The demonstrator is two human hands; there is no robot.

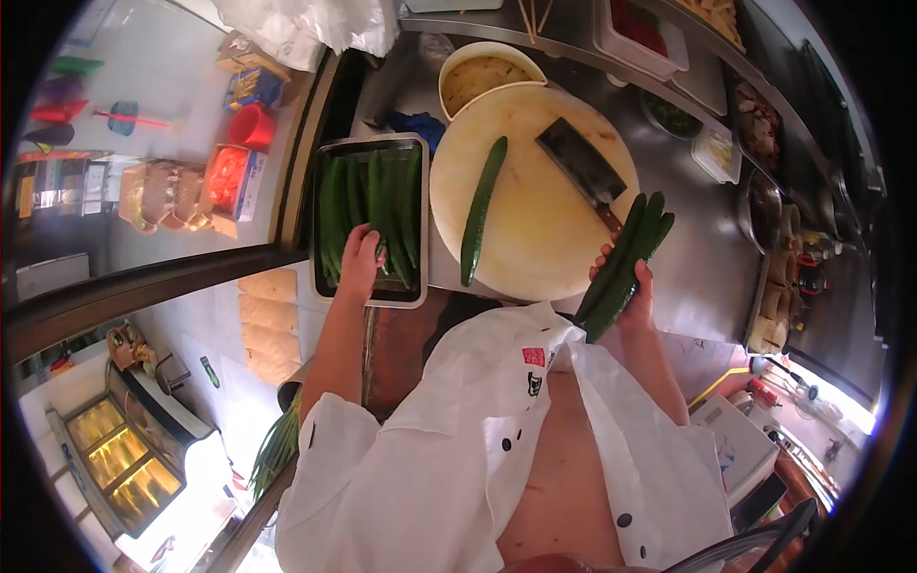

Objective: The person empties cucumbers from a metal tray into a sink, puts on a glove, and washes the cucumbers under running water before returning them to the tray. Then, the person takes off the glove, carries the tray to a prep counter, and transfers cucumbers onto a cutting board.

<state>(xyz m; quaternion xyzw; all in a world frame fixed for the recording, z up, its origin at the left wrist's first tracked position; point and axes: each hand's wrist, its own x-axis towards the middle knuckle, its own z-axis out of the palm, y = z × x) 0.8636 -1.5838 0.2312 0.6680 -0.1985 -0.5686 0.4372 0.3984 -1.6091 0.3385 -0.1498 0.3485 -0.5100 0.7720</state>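
Note:
Several long green cucumbers (349, 191) lie side by side in a metal tray (421, 220) left of the cutting board. My left hand (359, 258) reaches over the tray with its fingers closed round the near end of one cucumber. A bundle of cucumbers (626, 263) is held tilted in my right hand (640, 304), at the board's near right edge. On the round cutting board (535, 229) a single cucumber (484, 210) lies lengthwise. To its right rests a cleaver (581, 162), its handle end partly hidden by the bundle and my right hand.
Behind the board stands a bowl (489, 51) with brownish contents. A blue cloth (417, 126) lies between tray and board. Food containers (640, 33) line the back shelf and the right side. A dark frame (291, 172) runs along the counter's left edge.

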